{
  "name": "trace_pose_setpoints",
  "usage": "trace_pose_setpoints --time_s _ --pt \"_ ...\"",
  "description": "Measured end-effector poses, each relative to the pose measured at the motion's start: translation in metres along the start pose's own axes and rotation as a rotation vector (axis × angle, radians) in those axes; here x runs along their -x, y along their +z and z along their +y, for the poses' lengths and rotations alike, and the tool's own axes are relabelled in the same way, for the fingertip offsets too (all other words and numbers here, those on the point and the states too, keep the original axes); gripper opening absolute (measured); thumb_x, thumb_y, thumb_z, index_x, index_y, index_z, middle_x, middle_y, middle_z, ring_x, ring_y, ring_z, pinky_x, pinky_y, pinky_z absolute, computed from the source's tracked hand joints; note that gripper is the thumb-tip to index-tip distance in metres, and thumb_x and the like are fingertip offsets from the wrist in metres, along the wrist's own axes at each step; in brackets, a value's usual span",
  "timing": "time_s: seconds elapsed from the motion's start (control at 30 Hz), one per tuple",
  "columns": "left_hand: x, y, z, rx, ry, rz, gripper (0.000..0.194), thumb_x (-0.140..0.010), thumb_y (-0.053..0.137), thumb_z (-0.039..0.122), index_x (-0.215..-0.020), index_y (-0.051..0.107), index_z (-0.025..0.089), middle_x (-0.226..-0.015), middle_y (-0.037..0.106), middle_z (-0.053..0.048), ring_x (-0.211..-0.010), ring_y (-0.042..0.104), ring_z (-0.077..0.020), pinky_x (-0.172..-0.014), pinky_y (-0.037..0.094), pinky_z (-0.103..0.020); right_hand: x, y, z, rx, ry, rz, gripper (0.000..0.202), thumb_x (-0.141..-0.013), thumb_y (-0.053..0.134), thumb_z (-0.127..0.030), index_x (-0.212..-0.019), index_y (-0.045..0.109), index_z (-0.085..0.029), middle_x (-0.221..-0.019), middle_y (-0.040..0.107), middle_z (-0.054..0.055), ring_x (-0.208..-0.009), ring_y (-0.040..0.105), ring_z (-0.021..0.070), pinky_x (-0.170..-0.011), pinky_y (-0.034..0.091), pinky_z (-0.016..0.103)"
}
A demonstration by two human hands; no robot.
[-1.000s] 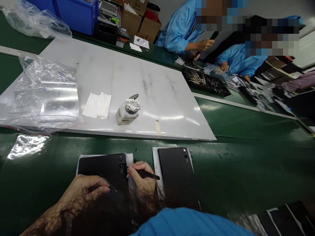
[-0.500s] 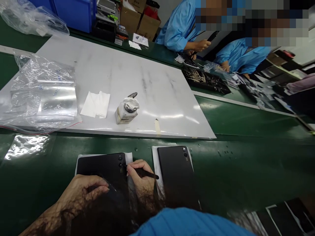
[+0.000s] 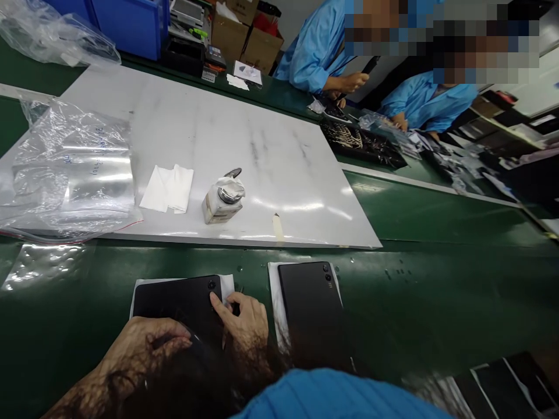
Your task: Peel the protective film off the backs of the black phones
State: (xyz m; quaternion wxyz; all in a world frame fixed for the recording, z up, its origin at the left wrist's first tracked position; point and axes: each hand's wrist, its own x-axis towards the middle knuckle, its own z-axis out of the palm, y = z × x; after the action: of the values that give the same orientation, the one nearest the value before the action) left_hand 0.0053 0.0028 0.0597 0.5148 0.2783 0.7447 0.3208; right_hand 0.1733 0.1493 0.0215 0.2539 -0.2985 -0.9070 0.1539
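Note:
A black tablet [image 3: 174,297] lies back side up on a white sheet [image 3: 227,284], close in front of me. My right hand [image 3: 244,320] rests over its right edge, index fingertip pressed down beside the camera lenses. Black tweezers [image 3: 236,308] are tucked in that hand's curled fingers, mostly hidden. My left hand [image 3: 161,337] lies over the tablet's lower left part, thumb and index finger pinched on a thin clear film [image 3: 194,336] that barely shows. Dark hair blurs the lower part. A second black tablet [image 3: 308,302] lies on its own white sheet to the right.
On a white board [image 3: 209,128] stand a dispenser bottle [image 3: 222,203], a folded white wipe [image 3: 168,189] and a clear plastic bag [image 3: 87,169]. Blue bins [image 3: 126,29] are at the back left. Two people in blue sleeves [image 3: 308,64] work across the green table [image 3: 419,291].
The tweezers' tip has left the camera area and the tool has turned back into my right hand. My right index finger now presses there. My left hand has barely moved.

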Motion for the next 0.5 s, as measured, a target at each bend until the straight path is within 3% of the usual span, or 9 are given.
trace_pose_setpoints --time_s 0.1,0.17,0.23,0.27,0.33,0.4,0.43,0.5 --pt "0.002 0.000 0.001 -0.049 0.003 0.037 0.037 -0.056 0.057 0.073 -0.065 0.075 0.042 -0.066 0.077 0.012 -0.067 0.072 -0.0175 -0.056 0.056 -0.015 -0.001 -0.006 0.005 0.074 -0.016 0.038 0.046 -0.086 0.058 -0.017 -0.115 0.065 -0.051 -0.077 0.067 0.000 -0.069 0.051 0.0194 -0.063 0.031 0.034" --pt "0.002 -0.001 -0.001 -0.064 0.042 0.034 0.032 -0.059 0.061 0.068 -0.067 0.075 0.040 -0.065 0.077 0.011 -0.065 0.072 -0.0173 -0.054 0.055 -0.016 -0.004 -0.010 0.007 0.046 0.109 -0.004 0.042 -0.086 0.057 -0.020 -0.122 0.063 -0.042 -0.092 0.068 0.004 -0.081 0.055 0.0241 -0.071 0.036 0.038" --pt "-0.001 -0.005 -0.002 -0.060 0.102 -0.001 0.030 -0.059 0.065 0.067 -0.066 0.075 0.039 -0.059 0.075 0.011 -0.059 0.071 -0.0169 -0.050 0.055 -0.018 -0.011 -0.012 0.006 -0.053 0.270 -0.037 0.033 -0.083 0.061 -0.027 -0.115 0.065 -0.033 -0.098 0.066 0.009 -0.089 0.054 0.0295 -0.077 0.037 0.043" --pt "-0.003 -0.008 -0.001 -0.061 0.156 0.011 0.030 -0.059 0.065 0.068 -0.066 0.074 0.040 -0.063 0.077 0.010 -0.064 0.072 -0.0181 -0.055 0.057 -0.020 -0.015 -0.012 0.005 -0.105 0.331 -0.047 0.025 -0.082 0.063 -0.029 -0.106 0.067 -0.030 -0.096 0.065 0.009 -0.089 0.054 0.0308 -0.078 0.037 0.044" --pt "-0.012 -0.017 0.006 -0.115 0.306 0.103 0.028 -0.060 0.064 0.070 -0.064 0.074 0.043 -0.091 0.079 0.010 -0.102 0.066 -0.0233 -0.089 0.053 -0.028 -0.025 -0.012 -0.001 -0.200 0.384 -0.062 0.003 -0.080 0.063 -0.028 -0.083 0.065 -0.029 -0.085 0.063 0.006 -0.083 0.053 0.0291 -0.075 0.037 0.043" --pt "-0.024 -0.030 0.015 -0.296 0.435 0.230 0.027 -0.068 0.060 0.069 -0.068 0.073 0.044 -0.124 0.065 0.014 -0.126 0.048 -0.0272 -0.102 0.042 -0.039 -0.033 -0.016 -0.010 -0.285 0.380 -0.074 0.011 -0.081 0.059 -0.026 -0.070 0.058 -0.028 -0.076 0.060 0.002 -0.076 0.053 0.0251 -0.071 0.038 0.039" --pt "-0.031 -0.036 0.019 -0.316 0.437 0.232 0.028 -0.068 0.061 0.068 -0.068 0.073 0.043 -0.130 0.060 0.014 -0.128 0.045 -0.0282 -0.104 0.040 -0.040 -0.036 -0.019 -0.015 -0.338 0.381 -0.077 0.013 -0.084 0.056 -0.027 -0.070 0.056 -0.027 -0.075 0.059 0.001 -0.074 0.054 0.0234 -0.069 0.040 0.037" --pt "-0.044 -0.049 0.026 -0.300 0.406 0.098 0.028 -0.063 0.068 0.065 -0.063 0.073 0.038 -0.131 0.061 0.012 -0.126 0.049 -0.0272 -0.107 0.037 -0.036 -0.038 -0.029 -0.026 -0.454 0.392 -0.079 0.014 -0.089 0.049 -0.032 -0.077 0.054 -0.028 -0.075 0.059 -0.001 -0.070 0.057 0.0203 -0.065 0.043 0.033"
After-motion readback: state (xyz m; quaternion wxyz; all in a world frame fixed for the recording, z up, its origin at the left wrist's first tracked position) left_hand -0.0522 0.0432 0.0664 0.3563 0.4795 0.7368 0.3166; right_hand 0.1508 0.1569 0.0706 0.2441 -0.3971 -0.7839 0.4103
